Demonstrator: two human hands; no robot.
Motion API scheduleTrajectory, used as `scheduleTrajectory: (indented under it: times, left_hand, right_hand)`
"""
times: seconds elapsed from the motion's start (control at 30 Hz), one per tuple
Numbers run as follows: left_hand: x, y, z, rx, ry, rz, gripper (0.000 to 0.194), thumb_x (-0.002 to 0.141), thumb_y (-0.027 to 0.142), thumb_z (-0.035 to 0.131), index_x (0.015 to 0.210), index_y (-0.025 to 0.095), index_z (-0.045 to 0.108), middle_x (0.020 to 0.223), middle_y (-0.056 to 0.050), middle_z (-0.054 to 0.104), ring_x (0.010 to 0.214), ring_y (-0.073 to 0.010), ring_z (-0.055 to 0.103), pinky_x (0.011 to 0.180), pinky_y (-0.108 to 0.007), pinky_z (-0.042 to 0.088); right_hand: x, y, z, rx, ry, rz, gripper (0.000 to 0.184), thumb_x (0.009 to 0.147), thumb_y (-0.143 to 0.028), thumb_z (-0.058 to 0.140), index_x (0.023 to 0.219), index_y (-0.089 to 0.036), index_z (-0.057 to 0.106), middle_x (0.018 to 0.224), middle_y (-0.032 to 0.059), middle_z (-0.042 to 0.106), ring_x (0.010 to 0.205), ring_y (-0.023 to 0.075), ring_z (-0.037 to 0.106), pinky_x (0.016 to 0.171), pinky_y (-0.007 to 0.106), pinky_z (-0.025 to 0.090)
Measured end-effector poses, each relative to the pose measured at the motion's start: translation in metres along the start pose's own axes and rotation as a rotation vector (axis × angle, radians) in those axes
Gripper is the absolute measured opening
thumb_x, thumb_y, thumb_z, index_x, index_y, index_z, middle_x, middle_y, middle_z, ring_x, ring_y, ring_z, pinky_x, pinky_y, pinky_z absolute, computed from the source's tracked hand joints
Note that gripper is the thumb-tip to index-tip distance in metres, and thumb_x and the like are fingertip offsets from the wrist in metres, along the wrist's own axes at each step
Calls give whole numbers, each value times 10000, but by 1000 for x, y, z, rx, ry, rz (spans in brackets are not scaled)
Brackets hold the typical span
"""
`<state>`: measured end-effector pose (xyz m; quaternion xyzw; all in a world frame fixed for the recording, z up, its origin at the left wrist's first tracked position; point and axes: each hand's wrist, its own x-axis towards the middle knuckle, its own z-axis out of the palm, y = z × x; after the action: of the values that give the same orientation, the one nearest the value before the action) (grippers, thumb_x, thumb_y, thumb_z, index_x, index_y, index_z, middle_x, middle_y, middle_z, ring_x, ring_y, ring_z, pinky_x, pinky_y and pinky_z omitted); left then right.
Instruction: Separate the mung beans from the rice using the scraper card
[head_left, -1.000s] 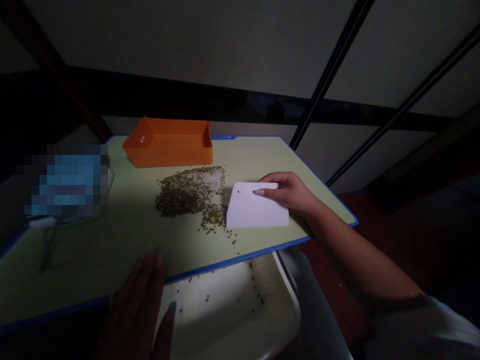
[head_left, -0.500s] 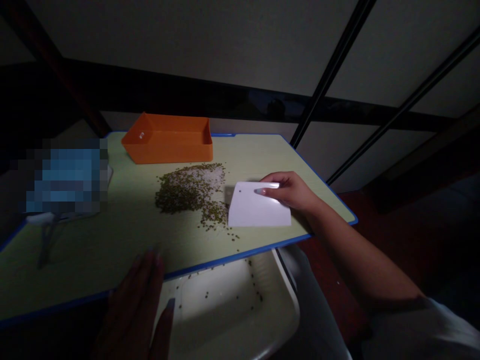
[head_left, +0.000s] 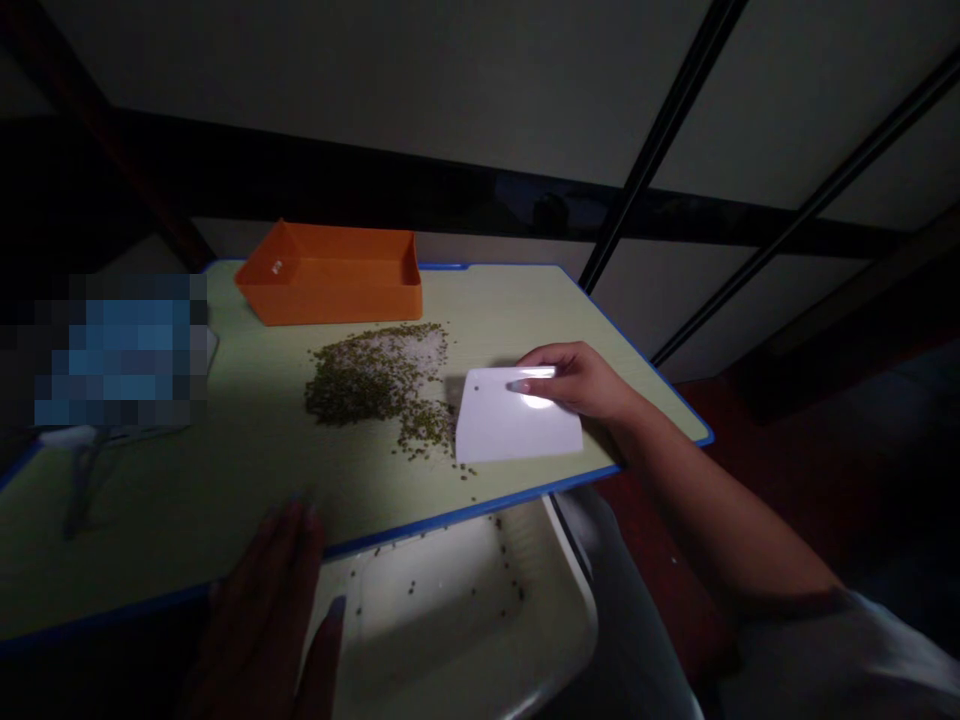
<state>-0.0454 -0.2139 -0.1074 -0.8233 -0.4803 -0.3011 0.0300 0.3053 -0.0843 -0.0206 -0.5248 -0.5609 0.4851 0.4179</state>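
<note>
right hand grips white plastic scraper, fingers together over its top edge. scraper stands on green board, just beside heap of green mung beans. left hand at board's near edge, fingers slightly apart, beside white tray.

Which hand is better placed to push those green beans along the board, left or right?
Right, probably: the right hand already rests on the white plastic scraper, right beside the small green beans. The left hand holds nothing visible and sits down by the near edge of the pale green board.
</note>
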Motion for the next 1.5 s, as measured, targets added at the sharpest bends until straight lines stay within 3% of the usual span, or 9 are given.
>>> scheduleTrajectory:
  times: [0.1,0.33,0.57,0.73,0.9,1.1,1.23,1.5]
  left_hand:
    - [-1,0,-1,0,-29,-13,676,933,252,434,1565,191,202,1696,-24,209,1564,-156,171,1309,-305,98]
    - [2,3,-2,-2,-33,-20,673,936,255,424,1566,198,197,1701,7,193,1561,-124,160,1295,-253,75]
    - [-3,-1,1,-13,-67,-76,685,929,312,424,1570,253,189,1690,-18,228,1557,-208,220,1318,-437,154]
    - [-3,-2,-1,8,-42,-14,680,934,280,429,1565,183,197,1698,-40,198,1568,-172,165,1316,-351,97]
    - [-1,-2,0,1,-72,-34,680,938,264,421,1570,213,177,1698,-37,195,1567,-197,177,1324,-424,128]
    - [4,4,-3,-24,-19,-16,691,916,255,435,1567,212,207,1695,16,209,1557,-140,189,1302,-265,101]
    - [1,3,-2,-16,-43,-54,693,914,291,424,1569,240,202,1692,10,220,1557,-167,202,1307,-332,111]
    - [2,2,-1,-30,-18,-65,687,906,303,449,1559,268,240,1673,10,279,1540,-182,262,1305,-358,164]
  right_hand:
    - [0,1,-1,-5,-20,-21,323,594,-340,906,808,-140,770,653,-1,705,546,95,581,507,225,446]
    - [0,3,-1,-46,-66,-49,299,617,-335,896,822,-147,786,704,16,728,598,108,598,551,242,475]
    - [-2,1,0,-79,-110,-60,278,623,-330,883,808,-148,784,694,10,719,578,97,581,516,219,445]
    - [-4,-1,2,-91,-166,-79,268,622,-315,879,805,-144,784,689,4,709,578,90,561,517,211,422]
    - [-5,0,5,-92,-208,-100,258,638,-315,874,810,-147,781,684,-1,701,585,90,552,523,214,419]
    - [-6,0,6,-81,-220,-91,281,638,-337,876,812,-142,772,685,2,695,588,91,550,525,212,420]
    - [-7,-1,7,-72,-213,-81,273,633,-320,875,810,-141,769,685,1,695,587,89,555,527,211,422]
    - [-7,-1,6,-63,-211,-77,256,640,-326,877,801,-157,774,684,0,700,583,91,554,516,210,413]
